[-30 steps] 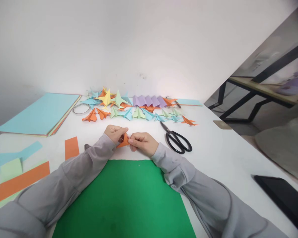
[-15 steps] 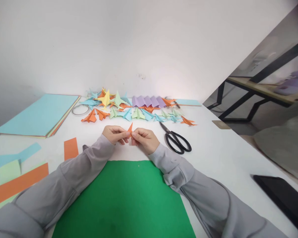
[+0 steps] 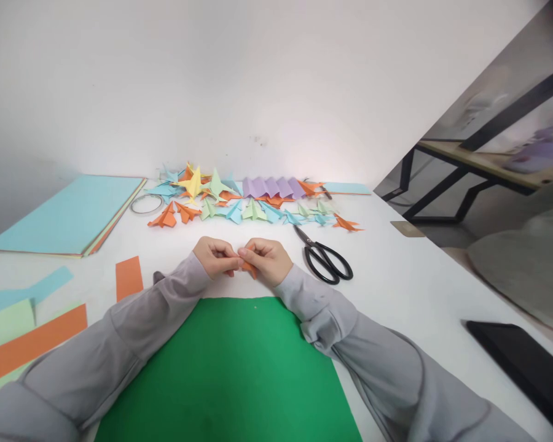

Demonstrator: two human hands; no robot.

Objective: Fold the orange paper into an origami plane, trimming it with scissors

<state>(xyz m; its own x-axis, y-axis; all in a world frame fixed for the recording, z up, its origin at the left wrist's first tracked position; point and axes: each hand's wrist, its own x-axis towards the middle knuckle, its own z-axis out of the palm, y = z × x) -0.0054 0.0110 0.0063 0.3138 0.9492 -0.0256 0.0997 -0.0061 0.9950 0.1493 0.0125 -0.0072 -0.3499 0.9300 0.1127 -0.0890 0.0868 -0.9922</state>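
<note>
A small folded piece of orange paper is pinched between my two hands, just beyond the far edge of the green sheet. My left hand is closed on it from the left, thumb against fingertips. From the right, my right hand grips it too, and the two thumbs nearly meet. Most of the paper is hidden by my fingers; an orange corner shows below the right thumb. Black-handled scissors lie to the right of my right hand.
Folded paper figures in several colours line the wall, with a purple pleated paper among them. Coloured sheets are stacked at the left, near orange strips. A black flat device lies at the right edge.
The orange paper's point stood up between my hands before; now it is covered by my fingers and a corner shows lower. My hands have come closer together.
</note>
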